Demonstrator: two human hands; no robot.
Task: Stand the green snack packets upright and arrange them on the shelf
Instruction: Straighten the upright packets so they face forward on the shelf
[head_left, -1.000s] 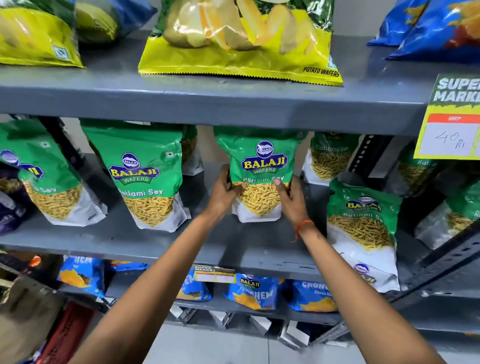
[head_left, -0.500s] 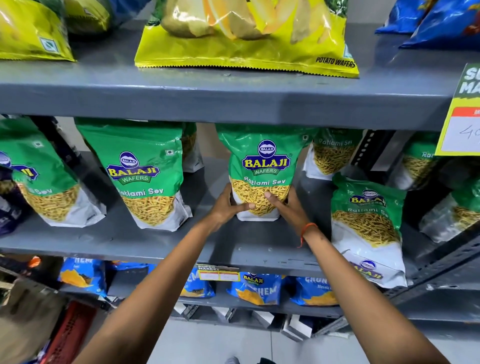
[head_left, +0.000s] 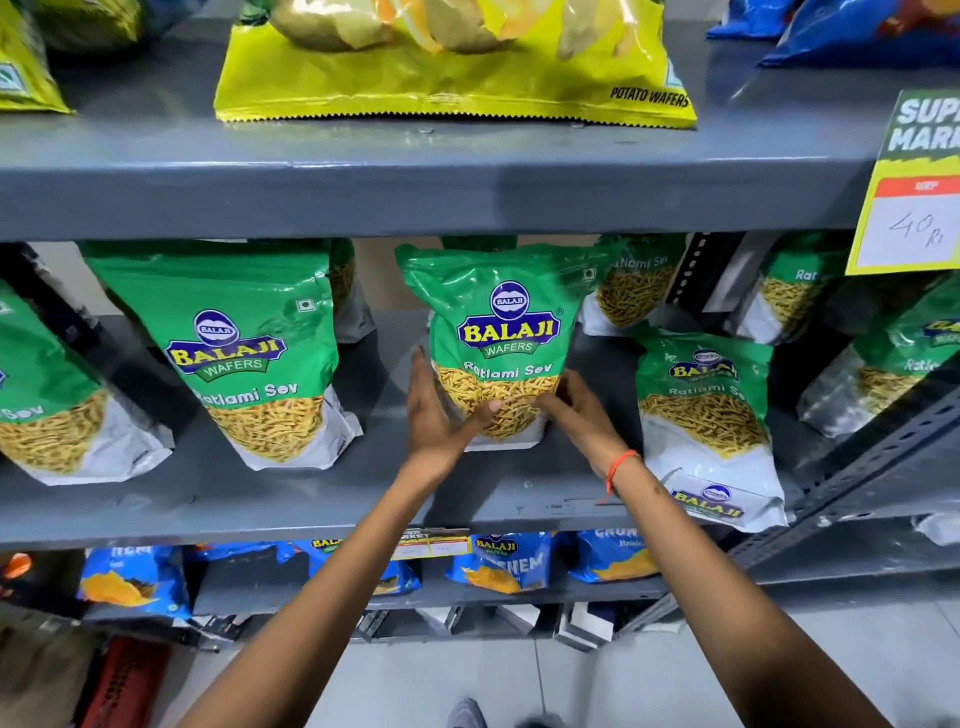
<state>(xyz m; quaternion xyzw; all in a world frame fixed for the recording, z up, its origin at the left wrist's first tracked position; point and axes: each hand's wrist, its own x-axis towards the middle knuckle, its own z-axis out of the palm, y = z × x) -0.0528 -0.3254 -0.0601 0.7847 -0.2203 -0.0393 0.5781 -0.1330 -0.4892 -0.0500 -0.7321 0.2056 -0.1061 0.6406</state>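
Note:
A green Ratlami Sev packet (head_left: 506, 332) stands upright in the middle of the grey shelf (head_left: 311, 499). My left hand (head_left: 436, 415) cups its lower left side with the thumb across the front. From the right, my right hand (head_left: 576, 410), with an orange thread at the wrist, presses fingers on its lower front. To the left, another green packet (head_left: 244, 358) stands upright, and a third (head_left: 47, 395) leans at the far left. On the right a green packet (head_left: 709, 426) lies tilted back toward the shelf's front edge.
More green packets (head_left: 634, 286) sit at the back and on the right (head_left: 883, 364). A yellow potato wafers bag (head_left: 452, 78) lies on the upper shelf. A yellow price tag (head_left: 914, 208) hangs at the right. Blue packets (head_left: 498, 561) fill the lower shelf.
Both hands slid lower on the middle packet and closer together over its front. The packet now stands a little further back and straighter.

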